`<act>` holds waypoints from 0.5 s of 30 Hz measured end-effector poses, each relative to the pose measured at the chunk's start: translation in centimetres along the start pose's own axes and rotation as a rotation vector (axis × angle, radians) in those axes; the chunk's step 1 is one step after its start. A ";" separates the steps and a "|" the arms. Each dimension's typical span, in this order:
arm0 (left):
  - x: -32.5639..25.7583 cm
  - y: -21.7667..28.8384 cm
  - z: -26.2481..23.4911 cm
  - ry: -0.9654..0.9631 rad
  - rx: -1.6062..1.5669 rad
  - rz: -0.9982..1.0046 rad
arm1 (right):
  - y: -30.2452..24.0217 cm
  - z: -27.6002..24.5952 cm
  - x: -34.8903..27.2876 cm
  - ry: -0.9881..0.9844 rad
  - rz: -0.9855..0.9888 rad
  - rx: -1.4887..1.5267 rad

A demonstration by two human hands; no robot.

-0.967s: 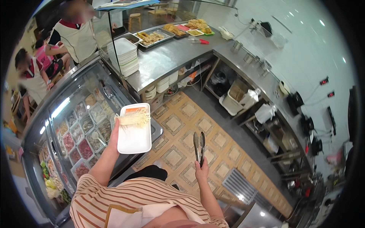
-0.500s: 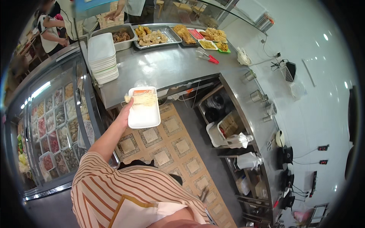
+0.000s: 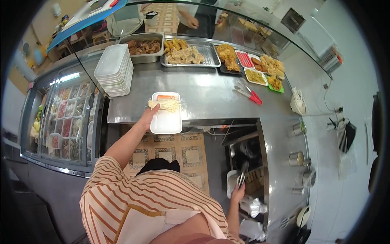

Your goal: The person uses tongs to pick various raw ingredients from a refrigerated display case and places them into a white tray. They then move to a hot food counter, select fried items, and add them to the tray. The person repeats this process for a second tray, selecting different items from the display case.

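Observation:
My left hand (image 3: 148, 115) grips the left edge of a white rectangular plate (image 3: 166, 118) that rests at the front edge of the steel counter (image 3: 203, 91). On the plate lie pale thin noodle-like strands (image 3: 165, 105) and a reddish piece at the far end. My right hand (image 3: 237, 192) hangs low at my side, closed on dark metal tongs (image 3: 242, 174) that point up. My striped sleeve runs from the lower left.
A stack of white plates (image 3: 113, 69) stands on the counter at left. Metal trays of fried food (image 3: 187, 53) line the back under a glass screen. Red-handled tongs (image 3: 248, 93) lie at right. A glass-topped chiller (image 3: 65, 118) is at left. Steel cups (image 3: 296, 158) stand on the right counter.
The plate has moved forward from above the floor onto the counter's front edge. My right hand with the tongs has come back into view low at the right.

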State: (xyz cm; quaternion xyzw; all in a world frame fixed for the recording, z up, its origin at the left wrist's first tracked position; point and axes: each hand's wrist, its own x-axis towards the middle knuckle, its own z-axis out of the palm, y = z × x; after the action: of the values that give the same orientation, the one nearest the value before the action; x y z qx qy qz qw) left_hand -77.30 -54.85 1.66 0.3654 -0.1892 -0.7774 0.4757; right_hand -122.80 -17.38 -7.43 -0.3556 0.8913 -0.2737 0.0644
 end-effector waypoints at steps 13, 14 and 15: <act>13.5 2.4 4.8 0.096 0.424 0.095 | -33.4 13.3 29.0 -0.266 -0.598 -0.251; 14.7 2.6 5.3 0.114 0.463 0.109 | -33.8 13.8 30.0 -0.274 -0.587 -0.235; 15.8 3.0 6.0 0.129 0.478 0.121 | -34.7 13.9 31.2 -0.317 -0.562 -0.241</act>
State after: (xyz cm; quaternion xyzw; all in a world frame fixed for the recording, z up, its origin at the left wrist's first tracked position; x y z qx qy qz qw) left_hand -84.39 -70.49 1.39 0.5044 -0.3583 -0.6558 0.4326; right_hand -120.83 -65.12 1.88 -0.6306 0.7632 -0.1146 0.0817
